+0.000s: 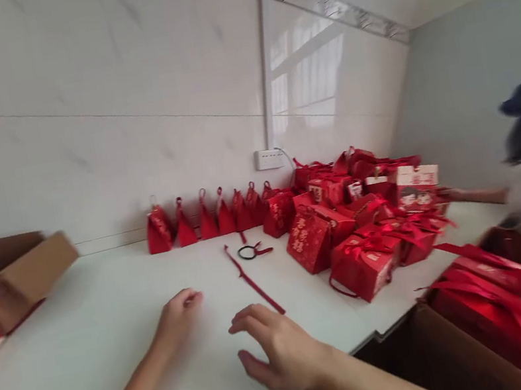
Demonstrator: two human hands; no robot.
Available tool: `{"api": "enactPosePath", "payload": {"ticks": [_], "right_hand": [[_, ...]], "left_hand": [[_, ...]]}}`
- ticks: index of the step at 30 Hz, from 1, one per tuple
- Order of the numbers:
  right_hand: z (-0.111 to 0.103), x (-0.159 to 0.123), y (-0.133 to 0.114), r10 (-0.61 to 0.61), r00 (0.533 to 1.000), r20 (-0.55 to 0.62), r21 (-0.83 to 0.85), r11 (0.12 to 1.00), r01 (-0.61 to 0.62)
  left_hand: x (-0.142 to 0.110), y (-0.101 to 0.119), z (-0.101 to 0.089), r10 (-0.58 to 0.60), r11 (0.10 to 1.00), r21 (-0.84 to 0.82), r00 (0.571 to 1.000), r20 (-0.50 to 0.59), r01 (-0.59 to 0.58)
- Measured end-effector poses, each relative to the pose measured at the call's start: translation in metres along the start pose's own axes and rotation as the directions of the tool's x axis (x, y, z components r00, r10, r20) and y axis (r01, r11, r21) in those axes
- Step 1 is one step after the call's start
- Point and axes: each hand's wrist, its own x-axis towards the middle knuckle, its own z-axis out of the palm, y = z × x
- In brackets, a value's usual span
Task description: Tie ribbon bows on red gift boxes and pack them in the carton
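My left hand (177,317) is above the white table, its fingers curled closed and slightly blurred; whether anything is inside them is hidden. To its right, my right hand (280,349) is open, thumb and fingers apart with nothing between them. Just beyond the right hand lies a thin dark-red ribbon (256,283) on the tabletop. A black ring-shaped band (246,252) with a short red strip lies farther back. Along the wall stands a row of small red triangular gift boxes (207,221) with loops on top.
Many red gift boxes (313,236) crowd the table's right side. An open cardboard box (35,272) stands at far left. Near the front right edge, a carton (467,340) holds ribboned red boxes. Another person's hand (452,193) touches a box at right. A power strip (268,159) is on the wall.
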Motion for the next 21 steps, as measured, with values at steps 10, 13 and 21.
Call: {"api": "enactPosePath", "payload": {"ticks": [10, 13, 21], "right_hand": [[0.078, 0.092, 0.070, 0.165, 0.985, -0.048, 0.397, 0.908, -0.133], [0.075, 0.090, 0.079, 0.327, 0.944, 0.052, 0.355, 0.877, -0.323], [0.074, 0.084, 0.079, 0.257, 0.953, 0.161, 0.200, 0.937, -0.287]], "left_hand": [[0.008, -0.019, -0.018, 0.023, 0.976, 0.205, 0.909, -0.416, 0.070], [0.002, -0.018, -0.013, 0.012, 0.968, 0.229, 0.897, -0.442, 0.099], [-0.081, 0.004, -0.042, 0.412, 0.757, 0.552, 0.911, 0.010, -0.349]]}}
